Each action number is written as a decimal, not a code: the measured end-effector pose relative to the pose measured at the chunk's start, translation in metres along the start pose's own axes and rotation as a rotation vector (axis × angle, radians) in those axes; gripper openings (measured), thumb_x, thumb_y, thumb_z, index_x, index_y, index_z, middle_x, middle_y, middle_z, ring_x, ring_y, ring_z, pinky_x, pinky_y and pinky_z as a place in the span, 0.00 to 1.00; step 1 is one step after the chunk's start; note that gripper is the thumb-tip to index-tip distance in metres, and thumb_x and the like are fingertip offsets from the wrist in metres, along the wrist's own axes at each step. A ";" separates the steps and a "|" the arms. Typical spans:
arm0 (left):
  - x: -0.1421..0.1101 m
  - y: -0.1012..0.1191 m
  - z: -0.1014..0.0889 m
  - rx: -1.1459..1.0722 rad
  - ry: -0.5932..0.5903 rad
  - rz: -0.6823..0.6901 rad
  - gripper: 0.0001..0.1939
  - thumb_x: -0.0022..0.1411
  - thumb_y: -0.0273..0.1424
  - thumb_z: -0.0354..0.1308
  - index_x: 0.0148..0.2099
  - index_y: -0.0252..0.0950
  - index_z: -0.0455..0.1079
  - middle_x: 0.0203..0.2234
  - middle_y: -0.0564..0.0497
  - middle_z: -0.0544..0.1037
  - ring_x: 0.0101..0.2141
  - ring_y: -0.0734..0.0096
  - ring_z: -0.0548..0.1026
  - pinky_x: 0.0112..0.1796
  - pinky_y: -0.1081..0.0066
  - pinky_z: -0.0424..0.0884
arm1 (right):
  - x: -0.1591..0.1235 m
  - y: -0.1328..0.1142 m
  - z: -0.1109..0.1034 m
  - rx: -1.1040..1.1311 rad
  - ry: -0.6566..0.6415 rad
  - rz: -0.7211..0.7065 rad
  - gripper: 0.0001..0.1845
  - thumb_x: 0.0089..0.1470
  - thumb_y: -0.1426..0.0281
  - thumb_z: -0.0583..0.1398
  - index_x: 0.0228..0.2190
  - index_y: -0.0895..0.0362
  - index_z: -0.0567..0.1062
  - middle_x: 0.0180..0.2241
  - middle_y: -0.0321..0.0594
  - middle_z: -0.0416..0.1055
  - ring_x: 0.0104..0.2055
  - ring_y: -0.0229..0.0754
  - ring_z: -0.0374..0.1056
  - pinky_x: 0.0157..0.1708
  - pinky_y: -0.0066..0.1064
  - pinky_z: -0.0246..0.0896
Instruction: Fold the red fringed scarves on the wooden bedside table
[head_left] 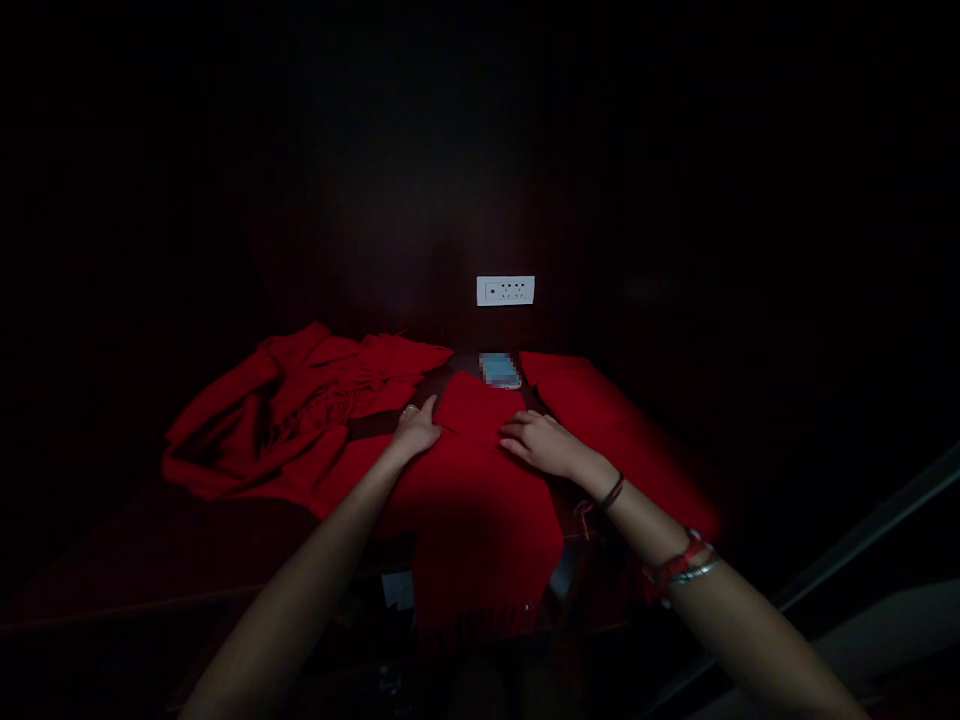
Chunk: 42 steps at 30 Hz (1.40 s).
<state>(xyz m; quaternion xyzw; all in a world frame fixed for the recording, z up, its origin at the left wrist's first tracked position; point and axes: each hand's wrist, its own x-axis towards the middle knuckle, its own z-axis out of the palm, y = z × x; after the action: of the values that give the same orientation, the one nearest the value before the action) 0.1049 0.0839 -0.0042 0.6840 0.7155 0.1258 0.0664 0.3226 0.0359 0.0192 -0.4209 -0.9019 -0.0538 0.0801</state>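
A red fringed scarf lies across the dark tabletop in front of me, its fringed end hanging over the front edge. My left hand rests at the scarf's left side, thumb apart from the other fingers, which are partly hidden. On its right side lies my right hand, palm down with fingers stretched over the cloth. Neither hand visibly grips anything. To the left is a rumpled heap of red fringed cloth. A flatter red cloth lies to the right of my right hand.
Behind the scarf lies a phone-like object with a blurred-out face. A white wall socket is on the dark panel behind. The table's front edge runs below my forearms. Surroundings are very dark.
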 end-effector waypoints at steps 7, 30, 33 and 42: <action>-0.004 0.001 0.015 0.080 0.004 -0.062 0.25 0.55 0.34 0.40 0.57 0.47 0.44 0.54 0.46 0.50 0.51 0.54 0.51 0.44 0.55 0.53 | 0.028 0.005 0.040 0.142 -0.154 0.051 0.28 0.52 0.54 0.38 0.53 0.49 0.46 0.56 0.38 0.40 0.57 0.47 0.33 0.51 0.43 0.33; -0.004 0.005 0.017 0.093 -0.118 0.291 0.24 0.60 0.38 0.27 0.58 0.40 0.37 0.57 0.53 0.39 0.55 0.65 0.37 0.49 0.51 0.40 | 0.031 0.029 0.042 0.171 -0.193 0.171 0.29 0.53 0.58 0.37 0.54 0.57 0.46 0.57 0.41 0.38 0.57 0.41 0.33 0.52 0.41 0.31; -0.004 0.008 0.017 0.113 -0.102 0.301 0.24 0.60 0.37 0.28 0.58 0.39 0.38 0.56 0.52 0.39 0.55 0.66 0.38 0.49 0.52 0.41 | 0.043 0.027 0.030 0.137 -0.138 0.157 0.29 0.53 0.59 0.39 0.53 0.60 0.50 0.56 0.45 0.42 0.57 0.43 0.35 0.52 0.41 0.31; 0.009 0.011 0.010 0.137 -0.093 0.322 0.22 0.59 0.35 0.32 0.55 0.38 0.50 0.53 0.49 0.54 0.52 0.65 0.52 0.47 0.57 0.52 | 0.077 0.025 0.044 0.112 -0.146 0.231 0.32 0.52 0.55 0.38 0.54 0.62 0.47 0.56 0.47 0.38 0.57 0.44 0.32 0.52 0.39 0.31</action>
<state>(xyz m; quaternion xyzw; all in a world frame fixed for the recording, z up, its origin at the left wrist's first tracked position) 0.1180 0.0940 -0.0102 0.7976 0.6000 0.0540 0.0316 0.2884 0.1172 -0.0090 -0.5197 -0.8524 0.0371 0.0434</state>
